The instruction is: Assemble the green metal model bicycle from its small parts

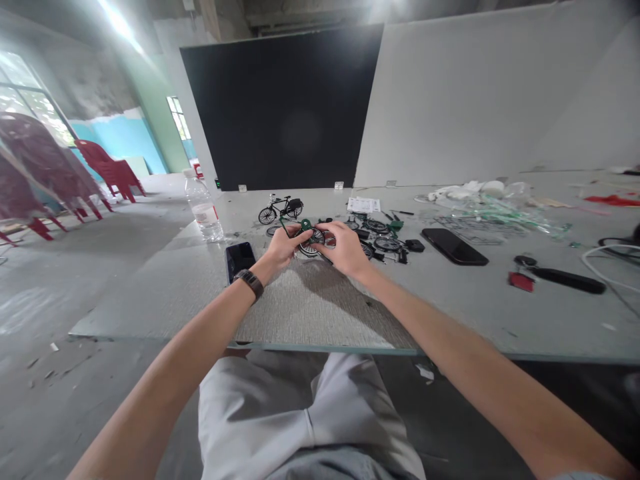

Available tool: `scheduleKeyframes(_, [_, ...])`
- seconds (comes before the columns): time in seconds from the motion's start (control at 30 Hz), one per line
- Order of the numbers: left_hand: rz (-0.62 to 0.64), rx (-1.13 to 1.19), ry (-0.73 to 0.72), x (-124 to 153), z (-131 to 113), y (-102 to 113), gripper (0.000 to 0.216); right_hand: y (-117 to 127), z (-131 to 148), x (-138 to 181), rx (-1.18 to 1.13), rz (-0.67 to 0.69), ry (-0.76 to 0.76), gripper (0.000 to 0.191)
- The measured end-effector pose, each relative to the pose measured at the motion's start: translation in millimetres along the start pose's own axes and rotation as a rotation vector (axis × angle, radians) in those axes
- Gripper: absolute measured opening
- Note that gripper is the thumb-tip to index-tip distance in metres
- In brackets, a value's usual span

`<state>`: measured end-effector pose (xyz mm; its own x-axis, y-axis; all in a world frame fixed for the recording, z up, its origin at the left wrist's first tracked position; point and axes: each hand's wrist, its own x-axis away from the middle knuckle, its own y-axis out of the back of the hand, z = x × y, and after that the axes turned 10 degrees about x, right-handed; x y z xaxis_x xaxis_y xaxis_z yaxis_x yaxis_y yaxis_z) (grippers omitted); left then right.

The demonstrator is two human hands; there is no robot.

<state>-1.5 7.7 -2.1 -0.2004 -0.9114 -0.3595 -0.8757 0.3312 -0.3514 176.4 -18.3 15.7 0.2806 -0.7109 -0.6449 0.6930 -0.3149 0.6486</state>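
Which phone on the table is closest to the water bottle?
The black phone beside the left hand, just right of the plastic water bottle. The other black phone lies much farther right, beyond the loose bicycle parts.

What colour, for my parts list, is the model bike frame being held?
The frame is green; head view.

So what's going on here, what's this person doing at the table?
A person sits at a table working with bare hands. Their left hand and right hand both hold a small model bicycle with a green part and a spoked wheel. A complete-looking black miniature bicycle stands just beyond it. Loose wheels and small black parts lie to the right, near a black smartphone.
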Motion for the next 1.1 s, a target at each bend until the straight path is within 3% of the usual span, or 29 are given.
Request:
scheduleKeyframes(0.2, [0.011,-0.023,0.013,-0.7,1.0,2.3,0.031,-2.2,-2.0,0.3,-0.019,0.059,0.011,0.045])
scheduleKeyframes(1.1, [0.031,-0.027,0.039,1.5,-2.7,1.1,0.031,0.8,-0.5,-0.6,0.011,0.057,-0.015,0.037])
